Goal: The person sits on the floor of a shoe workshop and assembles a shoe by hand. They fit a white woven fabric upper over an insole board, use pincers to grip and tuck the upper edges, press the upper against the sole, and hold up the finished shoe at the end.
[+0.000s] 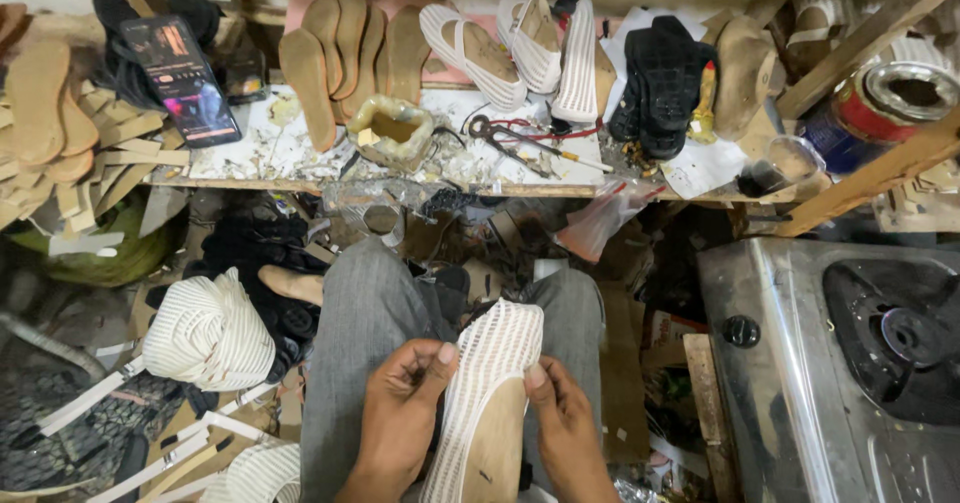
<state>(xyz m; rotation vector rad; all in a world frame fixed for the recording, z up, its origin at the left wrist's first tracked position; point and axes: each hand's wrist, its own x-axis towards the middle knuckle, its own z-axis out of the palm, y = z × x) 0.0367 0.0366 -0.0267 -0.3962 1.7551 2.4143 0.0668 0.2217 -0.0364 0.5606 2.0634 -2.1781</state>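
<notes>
A white ribbed-fabric shoe upper with a tan insole (488, 403) rests over my lap, toe pointing away from me. My left hand (400, 413) grips its left edge, thumb pressed against the fabric. My right hand (565, 428) pinches its right edge near the middle. Both hands hold the same shoe between my grey-trousered knees (360, 313).
A low workbench (300, 178) ahead carries tan insoles (345, 48), white finished shoes (500, 48), black soles (660, 78), a glue pot (390, 128), scissors (505, 138) and a phone (180, 78). A white fabric roll (205, 333) lies left; a metal gas stove (840, 363) stands right.
</notes>
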